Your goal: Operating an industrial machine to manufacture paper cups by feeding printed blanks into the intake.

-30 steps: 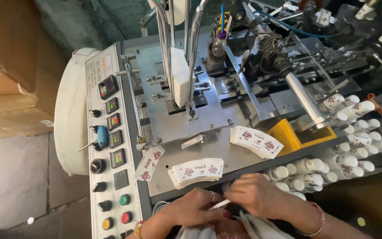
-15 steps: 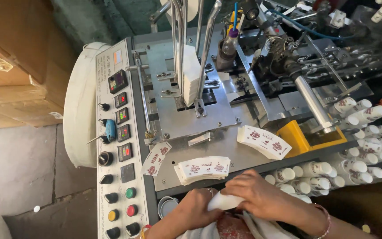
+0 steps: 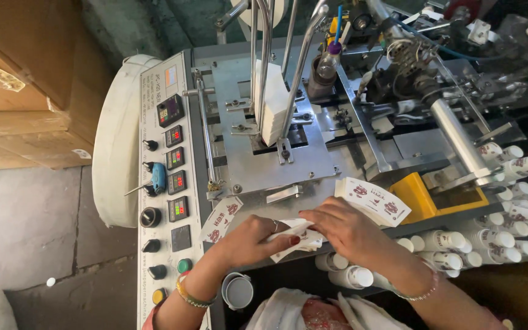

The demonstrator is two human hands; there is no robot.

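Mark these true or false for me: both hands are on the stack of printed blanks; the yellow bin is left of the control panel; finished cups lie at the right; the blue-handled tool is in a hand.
1. Both the left hand and the right hand grip the stack of printed blanks. True.
2. The yellow bin sits left of the control panel. False: it is to the panel's right.
3. Finished paper cups lie piled at the right. True.
4. The blue-handled tool is in a hand. False: it rests on the panel.
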